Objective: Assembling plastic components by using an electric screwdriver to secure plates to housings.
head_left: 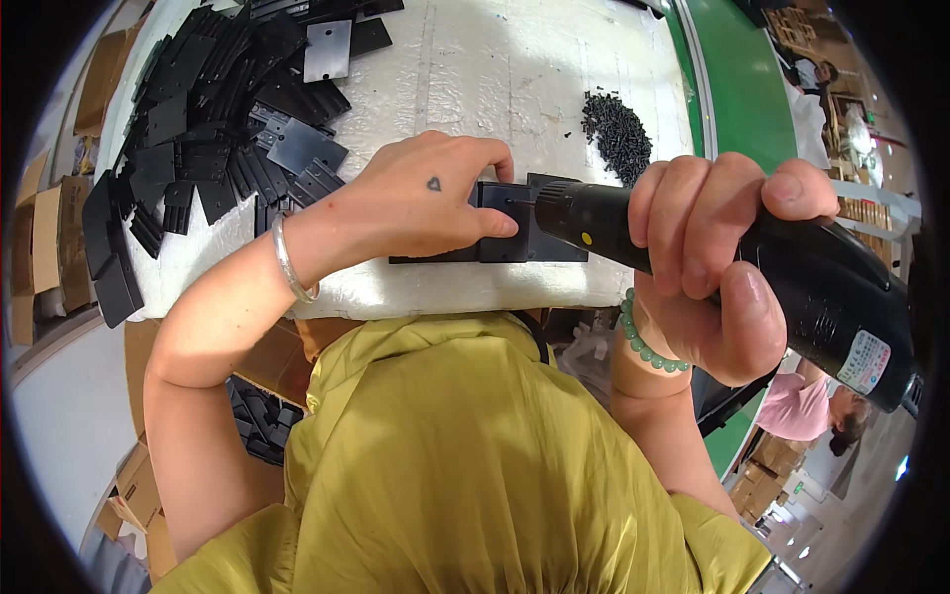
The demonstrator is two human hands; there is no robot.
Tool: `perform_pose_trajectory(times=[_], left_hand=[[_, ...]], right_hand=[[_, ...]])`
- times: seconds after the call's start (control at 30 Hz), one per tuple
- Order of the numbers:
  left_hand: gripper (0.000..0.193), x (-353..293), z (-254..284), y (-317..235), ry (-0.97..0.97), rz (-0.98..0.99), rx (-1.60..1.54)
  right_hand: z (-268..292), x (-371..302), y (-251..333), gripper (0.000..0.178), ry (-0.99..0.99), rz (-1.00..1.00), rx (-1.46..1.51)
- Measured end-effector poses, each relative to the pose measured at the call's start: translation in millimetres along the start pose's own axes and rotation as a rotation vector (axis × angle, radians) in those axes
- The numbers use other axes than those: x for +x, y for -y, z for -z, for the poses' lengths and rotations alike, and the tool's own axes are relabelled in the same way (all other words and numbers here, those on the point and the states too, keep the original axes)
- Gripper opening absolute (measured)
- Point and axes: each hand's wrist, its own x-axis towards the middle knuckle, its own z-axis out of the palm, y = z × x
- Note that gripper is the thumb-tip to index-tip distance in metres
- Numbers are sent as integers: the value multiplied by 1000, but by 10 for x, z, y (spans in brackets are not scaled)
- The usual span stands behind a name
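Observation:
My right hand [708, 238] is wrapped around a black electric screwdriver [826, 297], held tilted with its nose pointing left. Its thin bit reaches toward a hole in a small black plate [503, 247]. Thumb and fingers of my left hand [421, 203] grip this plate from two sides, the thumb lying on its face. Under or beside the plate, a longer flat black piece [559, 247] sticks out at both sides on the white work surface [445, 292]. Whether a screw sits at the bit's tip is too small to tell.
A big heap of black plates and ribbed pieces [198, 129] covers the left of the surface. Small black screws [616, 137] lie piled at the right. Cardboard boxes [59, 238] stand at far left. More black pieces [262, 421] sit below the edge. Other people are at right.

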Motion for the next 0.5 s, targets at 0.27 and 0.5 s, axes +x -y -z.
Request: perform_pose_trajectory(times=[0.27, 0.5], left_hand=[[33, -29, -26, 4, -13, 25, -37], [33, -58, 38, -17, 37, 68, -20]], right_hand=[[-139, 103, 1, 30, 89, -56, -43], [-222, 146, -67, 29, 120, -73, -109]])
